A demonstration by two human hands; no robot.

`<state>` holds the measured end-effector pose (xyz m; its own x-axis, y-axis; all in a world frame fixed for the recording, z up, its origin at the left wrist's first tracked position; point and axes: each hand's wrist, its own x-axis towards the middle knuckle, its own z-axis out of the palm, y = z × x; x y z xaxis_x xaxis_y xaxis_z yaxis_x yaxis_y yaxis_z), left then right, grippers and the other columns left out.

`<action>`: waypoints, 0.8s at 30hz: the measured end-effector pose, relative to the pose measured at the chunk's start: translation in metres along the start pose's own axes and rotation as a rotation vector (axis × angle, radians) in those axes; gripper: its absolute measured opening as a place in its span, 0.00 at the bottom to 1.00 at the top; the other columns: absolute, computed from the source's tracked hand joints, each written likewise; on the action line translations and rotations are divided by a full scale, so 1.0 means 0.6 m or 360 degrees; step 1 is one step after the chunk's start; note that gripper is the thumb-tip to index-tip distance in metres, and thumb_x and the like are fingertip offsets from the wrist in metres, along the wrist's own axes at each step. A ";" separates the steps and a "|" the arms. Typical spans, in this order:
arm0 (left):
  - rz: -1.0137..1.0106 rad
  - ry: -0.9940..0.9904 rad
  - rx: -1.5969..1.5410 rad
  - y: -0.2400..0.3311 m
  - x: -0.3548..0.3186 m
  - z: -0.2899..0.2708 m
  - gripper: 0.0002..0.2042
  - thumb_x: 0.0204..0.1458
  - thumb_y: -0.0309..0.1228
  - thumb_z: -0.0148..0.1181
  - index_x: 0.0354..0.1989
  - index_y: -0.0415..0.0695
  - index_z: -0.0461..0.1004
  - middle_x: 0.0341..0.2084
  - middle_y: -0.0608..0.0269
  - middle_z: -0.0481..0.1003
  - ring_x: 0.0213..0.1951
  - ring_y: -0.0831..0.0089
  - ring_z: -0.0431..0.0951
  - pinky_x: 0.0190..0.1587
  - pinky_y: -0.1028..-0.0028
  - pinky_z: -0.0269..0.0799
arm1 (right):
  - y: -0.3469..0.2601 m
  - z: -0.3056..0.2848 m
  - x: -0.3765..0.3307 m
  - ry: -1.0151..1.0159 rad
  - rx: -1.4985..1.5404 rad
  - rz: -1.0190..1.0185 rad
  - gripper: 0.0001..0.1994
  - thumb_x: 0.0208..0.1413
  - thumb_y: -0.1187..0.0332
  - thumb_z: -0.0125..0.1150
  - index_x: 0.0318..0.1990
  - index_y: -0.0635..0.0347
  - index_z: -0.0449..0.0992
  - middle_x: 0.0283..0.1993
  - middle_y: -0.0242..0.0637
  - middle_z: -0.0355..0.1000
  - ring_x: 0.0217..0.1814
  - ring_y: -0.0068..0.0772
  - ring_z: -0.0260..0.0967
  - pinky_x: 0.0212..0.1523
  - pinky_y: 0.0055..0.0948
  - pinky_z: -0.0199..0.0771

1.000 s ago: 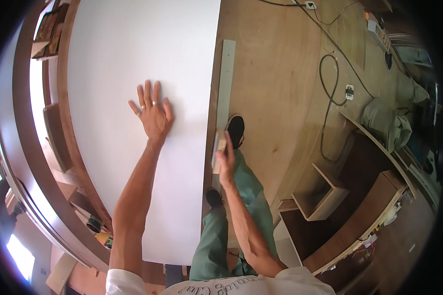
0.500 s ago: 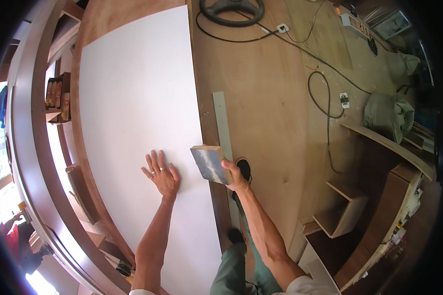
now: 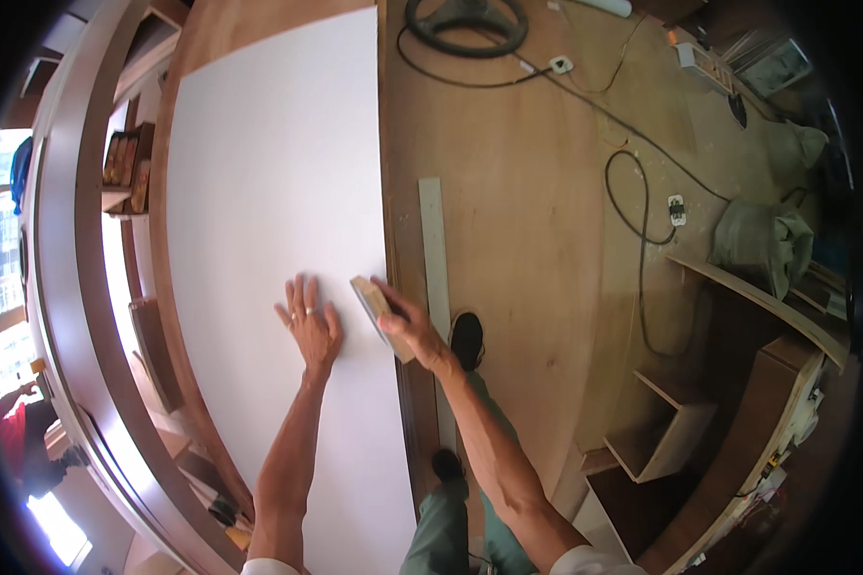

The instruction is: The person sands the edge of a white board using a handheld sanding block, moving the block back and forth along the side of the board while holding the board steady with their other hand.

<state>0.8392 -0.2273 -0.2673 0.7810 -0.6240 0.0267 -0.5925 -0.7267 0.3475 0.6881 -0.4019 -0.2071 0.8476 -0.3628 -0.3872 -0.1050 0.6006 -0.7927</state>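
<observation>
L hand [image 3: 311,326]: fingers spread wide, palm flat on white panel [image 3: 268,192]. R hand [image 3: 408,326]: fingers closed around sanding block [image 3: 382,316], held near panel's R edge, beside pale strip [image 3: 433,249] on plywood floor [image 3: 518,240].

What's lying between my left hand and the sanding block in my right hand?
Only bare white panel between left hand and sanding block, in the head view.

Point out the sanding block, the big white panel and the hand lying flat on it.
Small tan sanding block [image 3: 382,316]: head view, its upper face.
Large white flat panel [image 3: 268,182]: head view, bare middle area.
Left hand [image 3: 312,331]: head view, back of the hand, flat on the panel.
</observation>
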 end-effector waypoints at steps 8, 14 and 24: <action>0.0059 0.0078 0.0181 0.003 0.058 0.028 0.29 0.66 0.36 0.49 0.77 0.53 0.59 0.78 0.59 0.56 0.80 0.54 0.48 0.76 0.34 0.30 | 0.025 -0.064 -0.014 0.0120 -0.0036 0.0013 0.46 0.57 0.51 0.67 0.79 0.61 0.56 0.72 0.44 0.65 0.74 0.39 0.61 0.71 0.36 0.63; 0.0002 -0.0033 0.0180 0.005 0.057 0.026 0.30 0.67 0.37 0.47 0.78 0.58 0.56 0.79 0.67 0.53 0.81 0.60 0.43 0.78 0.37 0.26 | 0.110 -0.031 -0.170 0.0721 0.0314 0.0011 0.45 0.58 0.51 0.66 0.78 0.63 0.56 0.77 0.42 0.59 0.75 0.39 0.59 0.75 0.39 0.57; 0.0005 -0.0055 0.0186 0.002 0.057 0.029 0.31 0.66 0.37 0.48 0.79 0.57 0.55 0.79 0.66 0.51 0.81 0.60 0.41 0.77 0.35 0.24 | 0.074 -0.030 0.059 0.0844 -0.0376 0.0006 0.38 0.62 0.61 0.63 0.78 0.61 0.58 0.74 0.50 0.60 0.76 0.46 0.56 0.75 0.44 0.57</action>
<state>0.8619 -0.2544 -0.2824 0.7730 -0.6343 -0.0052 -0.6155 -0.7520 0.2359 0.7038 -0.4007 -0.2646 0.4767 -0.7050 -0.5251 -0.2727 0.4493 -0.8508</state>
